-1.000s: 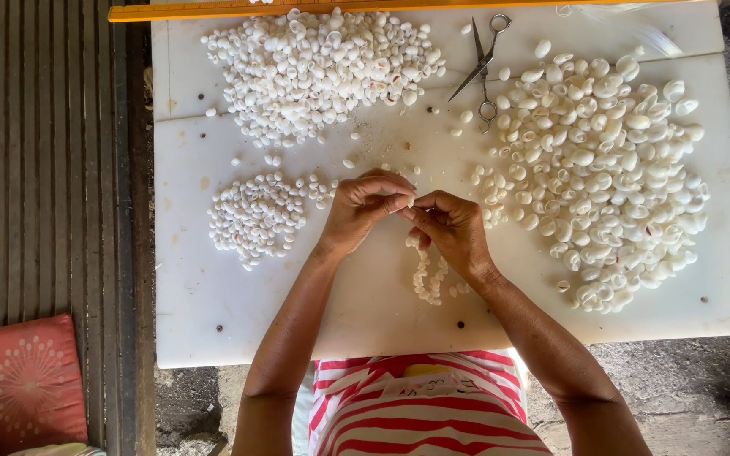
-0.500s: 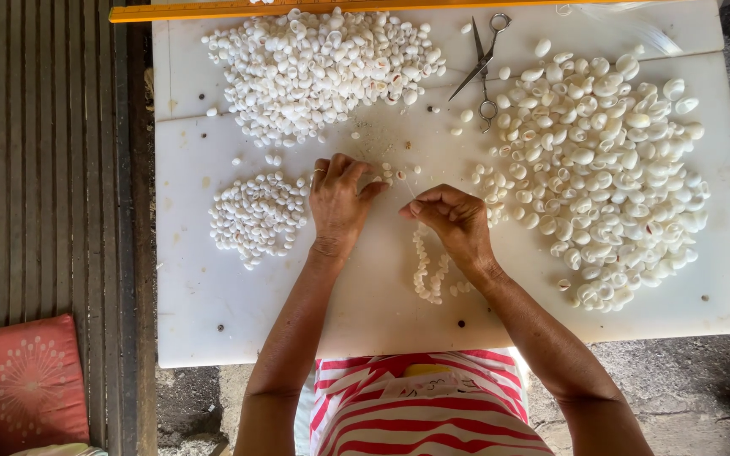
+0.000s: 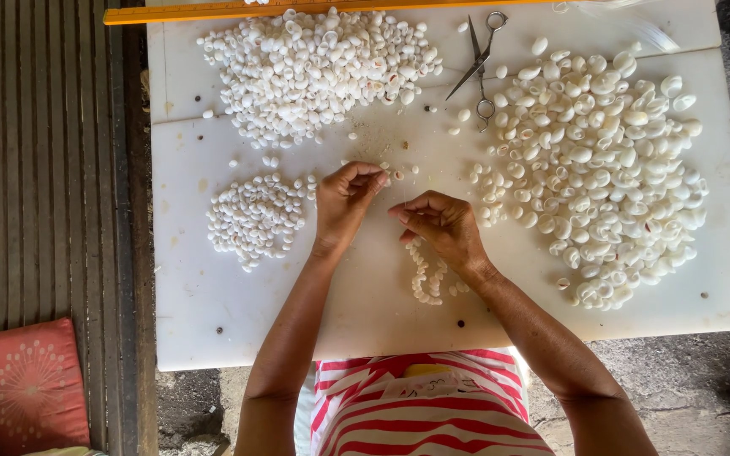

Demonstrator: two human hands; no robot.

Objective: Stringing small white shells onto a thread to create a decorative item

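white board, shells all around

white board is carrying 3 shell heaps. left hand is curling, fingertips pinching at loose shells. right hand is closing on a strung shell strand trailing beneath its palm. scissors are lying apart.

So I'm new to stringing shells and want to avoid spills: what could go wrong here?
The strung shells hang loose under the right hand; a slack grip might let them slide off. The left hand picks among loose shells that could scatter with a nudge. The big pile reaches near the white board edge, so shells may roll off.
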